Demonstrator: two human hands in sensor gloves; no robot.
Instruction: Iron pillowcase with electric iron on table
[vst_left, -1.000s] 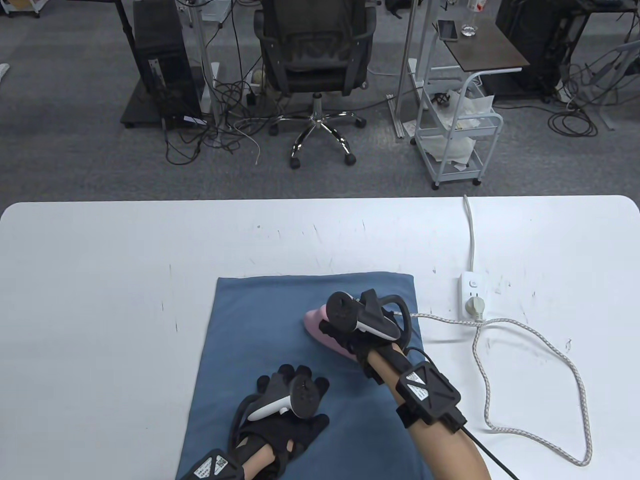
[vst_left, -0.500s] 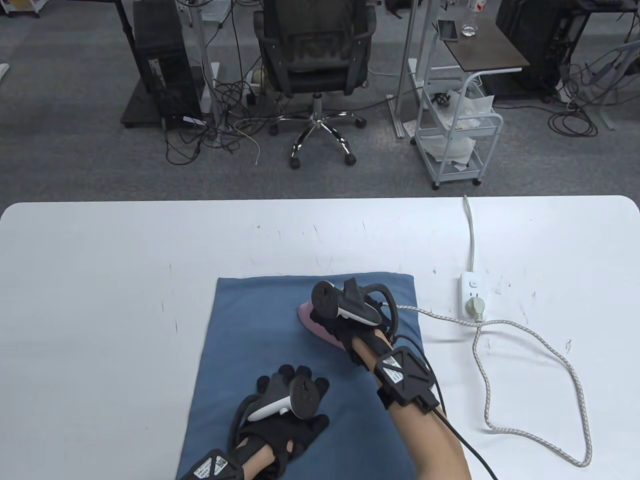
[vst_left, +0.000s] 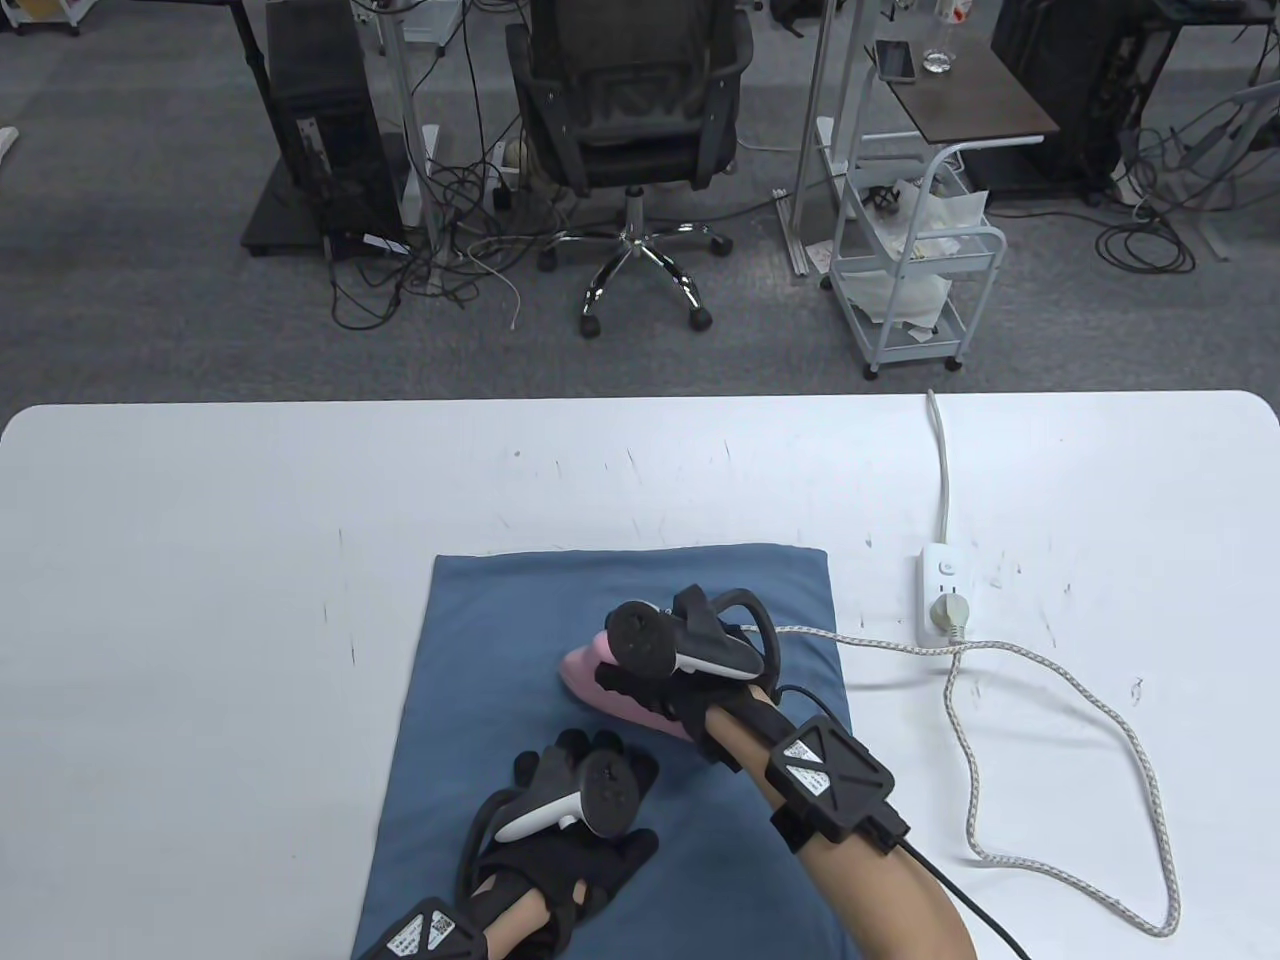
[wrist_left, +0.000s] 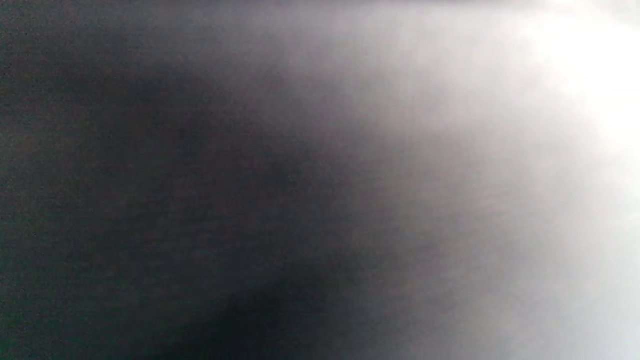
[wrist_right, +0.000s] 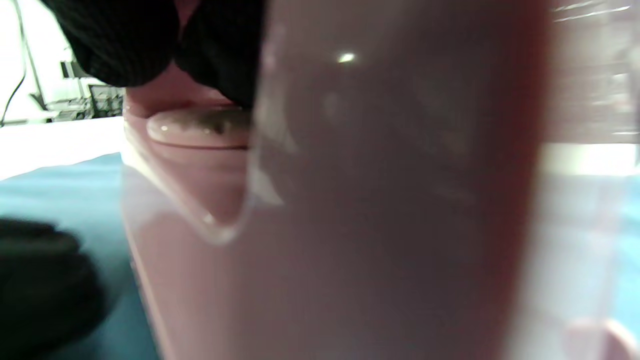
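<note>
**White bench, blue pillowcase, pink iron under the right hand**

White and scuffed, the bench (vst_left: 200, 560) carries a blue pillowcase (vst_left: 480, 640) lying flat at its near middle, its far edge running straight across and its near end passing out of the table view at the bottom. On the cloth, right of its centre, sits the pink iron (vst_left: 590, 672), its pointed nose aimed to the left. The right hand (vst_left: 665, 690) grips the iron from above, fingers wrapped round the handle, with the tracker on the back of the hand hiding most of the body. In the right wrist view the iron (wrist_right: 350, 200) fills nearly the whole picture as a blurred pink mass, black gloved fingers (wrist_right: 125, 40) curl over its top, and a strip of the blue cloth (wrist_right: 60, 185) shows at the left.

The left hand (vst_left: 570, 830) rests on the pillowcase nearer the person, just beside the iron but apart from it, fingers spread wide and flat on the fabric. The left wrist view is only a grey blur and shows nothing readable.

From the iron a braided cord (vst_left: 1060, 680) runs right across the bench, loops toward the near edge and comes back to a plug in the white power strip (vst_left: 945, 590), which lies just off the pillowcase's far right corner. Beyond the bench stand an office chair (vst_left: 630, 110) and a white wire cart (vst_left: 920, 270) on grey carpet.
</note>
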